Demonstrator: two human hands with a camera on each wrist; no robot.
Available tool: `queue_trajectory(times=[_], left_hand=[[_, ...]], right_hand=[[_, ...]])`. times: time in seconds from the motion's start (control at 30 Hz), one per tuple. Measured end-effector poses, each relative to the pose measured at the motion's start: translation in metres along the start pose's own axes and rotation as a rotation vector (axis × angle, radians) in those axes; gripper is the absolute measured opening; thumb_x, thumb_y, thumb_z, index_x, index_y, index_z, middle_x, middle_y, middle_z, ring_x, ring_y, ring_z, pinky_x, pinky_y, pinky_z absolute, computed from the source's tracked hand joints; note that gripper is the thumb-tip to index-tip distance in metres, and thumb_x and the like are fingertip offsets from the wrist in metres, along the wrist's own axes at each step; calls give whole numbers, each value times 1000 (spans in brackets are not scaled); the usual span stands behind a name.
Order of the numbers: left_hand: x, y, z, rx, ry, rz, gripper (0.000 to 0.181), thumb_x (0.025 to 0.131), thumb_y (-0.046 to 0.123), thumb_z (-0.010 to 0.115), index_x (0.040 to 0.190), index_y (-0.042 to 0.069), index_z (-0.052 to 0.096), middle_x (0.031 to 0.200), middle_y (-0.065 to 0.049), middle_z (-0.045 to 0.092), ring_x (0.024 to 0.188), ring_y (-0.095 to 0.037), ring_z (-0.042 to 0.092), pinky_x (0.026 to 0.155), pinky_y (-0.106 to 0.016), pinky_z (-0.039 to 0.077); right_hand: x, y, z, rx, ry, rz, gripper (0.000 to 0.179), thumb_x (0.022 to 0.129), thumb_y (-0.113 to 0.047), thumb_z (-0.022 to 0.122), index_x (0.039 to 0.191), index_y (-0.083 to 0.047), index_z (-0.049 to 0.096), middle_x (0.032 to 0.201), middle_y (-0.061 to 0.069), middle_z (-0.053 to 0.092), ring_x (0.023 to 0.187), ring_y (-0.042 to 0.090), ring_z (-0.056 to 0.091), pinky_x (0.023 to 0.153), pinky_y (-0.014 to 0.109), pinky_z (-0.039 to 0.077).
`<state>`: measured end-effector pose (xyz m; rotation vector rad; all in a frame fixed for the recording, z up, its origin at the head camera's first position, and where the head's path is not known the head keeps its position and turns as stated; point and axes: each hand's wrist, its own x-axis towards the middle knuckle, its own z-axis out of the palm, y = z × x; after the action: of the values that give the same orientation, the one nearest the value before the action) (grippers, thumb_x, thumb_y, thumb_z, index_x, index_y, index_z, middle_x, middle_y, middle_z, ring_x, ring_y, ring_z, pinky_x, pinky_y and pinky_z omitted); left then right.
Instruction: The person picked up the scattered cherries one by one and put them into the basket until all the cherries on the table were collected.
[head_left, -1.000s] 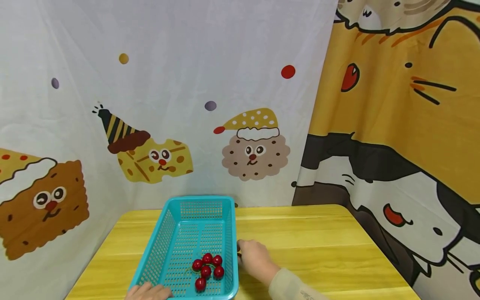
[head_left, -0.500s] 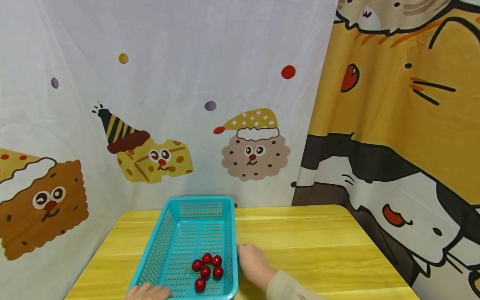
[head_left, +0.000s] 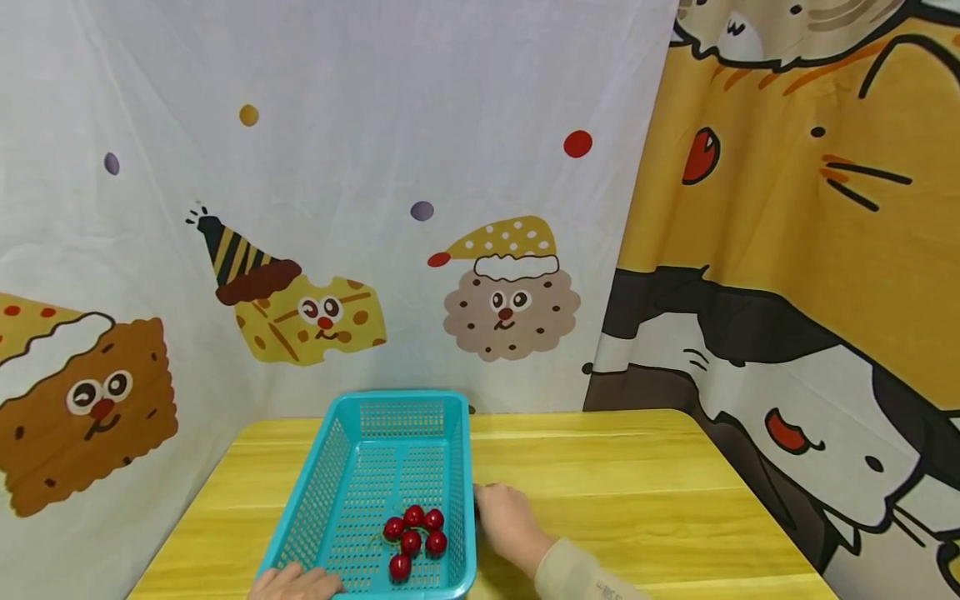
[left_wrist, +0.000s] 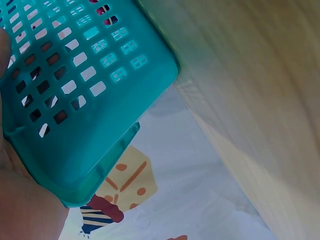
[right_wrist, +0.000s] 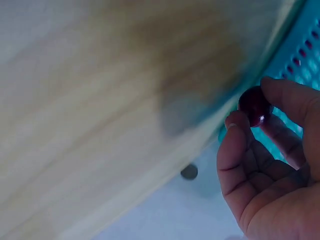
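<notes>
A turquoise perforated plastic basket [head_left: 400,460] sits on the wooden table, its near end toward me. Inside, at the near right, lies a cluster of several dark red cherries [head_left: 412,542] with thin green stems. My left hand [head_left: 296,582] grips the basket's near left rim, fingers over the edge; the left wrist view shows part of this hand [left_wrist: 27,200] against the wall. Just outside the basket's right wall is my right hand [head_left: 510,523]. In the right wrist view, thumb and fingers of that hand [right_wrist: 275,175] pinch a single cherry [right_wrist: 255,106] close beside the basket.
The yellow wood-grain table [head_left: 637,500] extends on both sides of the basket. Behind it hangs a pale cloth [head_left: 420,108] printed with cartoon food figures. A cartoon cat curtain [head_left: 750,250] hangs at the right.
My right hand has shifted slightly nearer along the basket's right wall, and its fingertips are now more hidden behind the rim. The basket, left hand and cherries inside stay put.
</notes>
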<state>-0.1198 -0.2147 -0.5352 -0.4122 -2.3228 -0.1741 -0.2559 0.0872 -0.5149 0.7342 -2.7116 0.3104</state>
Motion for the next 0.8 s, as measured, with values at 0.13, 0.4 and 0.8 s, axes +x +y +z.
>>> queue_trajectory(times=[0.13, 0.4, 0.8], left_hand=[[0, -1, 0, -2, 4, 3, 31, 70, 50, 82, 64, 41, 53, 66, 36, 41, 66, 12, 24, 63, -17, 15], [2, -1, -7, -24, -39, -13, 33, 72, 55, 83, 66, 42, 52, 69, 37, 40, 68, 13, 27, 64, -20, 18], [1, 0, -2, 21, -33, -3, 35, 67, 52, 84, 64, 41, 51, 66, 35, 37, 65, 11, 22, 63, -18, 16]], right_hand=[[10, 12, -17, 80, 27, 37, 17, 83, -17, 86, 88, -17, 70, 77, -4, 73, 69, 13, 67, 58, 31, 49], [41, 8, -61, 181, 165, 146, 20, 91, -23, 84, 108, -14, 77, 90, -1, 78, 70, 9, 63, 60, 23, 49], [33, -80, -41, 197, -61, -222, 19, 94, -35, 82, 110, -27, 76, 96, -15, 78, 81, -4, 67, 71, 16, 52]])
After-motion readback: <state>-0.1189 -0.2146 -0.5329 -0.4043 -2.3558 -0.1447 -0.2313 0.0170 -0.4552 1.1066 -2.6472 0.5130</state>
